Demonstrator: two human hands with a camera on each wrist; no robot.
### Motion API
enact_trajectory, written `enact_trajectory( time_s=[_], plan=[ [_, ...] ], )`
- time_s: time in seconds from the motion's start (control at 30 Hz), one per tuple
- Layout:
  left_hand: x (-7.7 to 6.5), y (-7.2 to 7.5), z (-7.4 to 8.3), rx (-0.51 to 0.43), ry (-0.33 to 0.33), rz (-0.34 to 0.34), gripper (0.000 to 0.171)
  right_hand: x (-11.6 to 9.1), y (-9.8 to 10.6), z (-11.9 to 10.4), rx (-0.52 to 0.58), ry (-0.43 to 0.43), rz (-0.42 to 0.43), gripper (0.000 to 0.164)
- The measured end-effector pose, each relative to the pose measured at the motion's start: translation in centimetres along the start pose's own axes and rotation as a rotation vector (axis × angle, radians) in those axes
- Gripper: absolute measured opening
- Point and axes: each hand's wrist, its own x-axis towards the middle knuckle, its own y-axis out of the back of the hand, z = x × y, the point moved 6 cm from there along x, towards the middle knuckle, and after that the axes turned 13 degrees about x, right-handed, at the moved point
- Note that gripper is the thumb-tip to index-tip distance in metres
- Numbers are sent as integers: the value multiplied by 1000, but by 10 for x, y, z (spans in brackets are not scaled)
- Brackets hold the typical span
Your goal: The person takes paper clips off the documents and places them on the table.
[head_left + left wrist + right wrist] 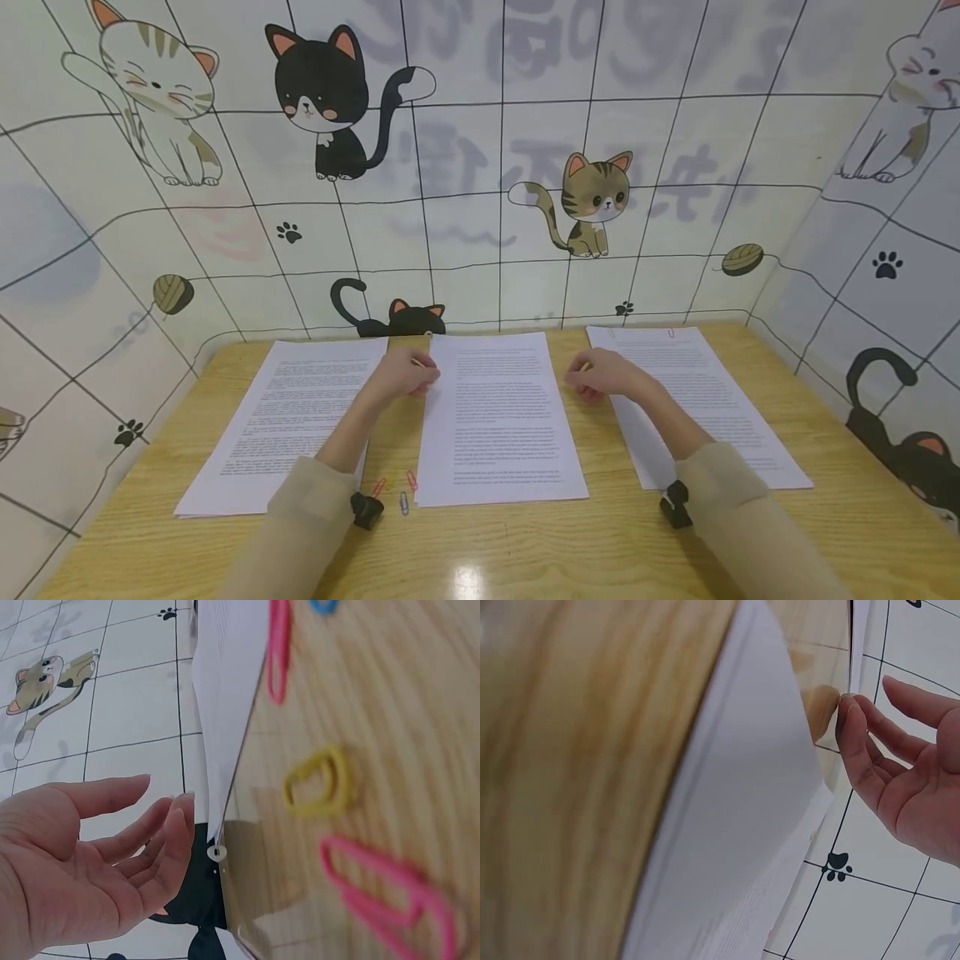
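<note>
My left hand [408, 371] is at the upper left edge of the middle stack of printed paper [498, 417]. In the left wrist view its fingers [161, 855] bend loosely, the thumb stands apart, and the palm holds nothing. My right hand [603, 372] hovers between the middle stack and the right stack of printed paper [712, 417], overlapping the right stack's left edge. The right wrist view shows its fingers [862, 750] loosely bent with nothing between thumb and fingers, fingertips right at the tabletop. Pink paper clips [390, 892] and a yellow paper clip [321, 781] lie near the left wrist.
A left stack of printed paper [285, 417] lies partly under the left forearm. A blue paper clip [403, 502] is by the middle stack's lower left corner. A red paper clip [671, 332] sits on the right stack's top edge. Cat-printed wall covering [465, 233] borders the wooden table [510, 550].
</note>
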Motion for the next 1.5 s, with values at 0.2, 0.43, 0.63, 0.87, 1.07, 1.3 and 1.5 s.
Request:
enact_trajectory(
  time_s=[0.2, 0.43, 0.63, 0.87, 1.07, 1.3, 1.5],
  plan=[
    [2, -8, 14, -22, -30, 12, 17, -5, 9, -1, -7, 33, -3, 29],
    [0, -26, 29, -48, -53, -40, 20, -11, 24, 4, -48, 66, 62, 31],
    [-6, -41, 45, -92, -103, -61, 21, -19, 39, 11, -105, 72, 123, 32],
    [-8, -58, 66, -110, -127, -103, 18, -28, 60, 23, -143, 58, 163, 31],
    [-4, -74, 77, -108, -156, -140, 18, -38, 80, 44, -206, 14, 197, 34],
    [-3, -90, 94, -133, -166, -192, 21, -53, 106, 70, -204, -39, 249, 42],
    [-3, -114, 107, -166, -155, -230, 21, -65, 129, 96, -187, -116, 320, 50]
  ],
)
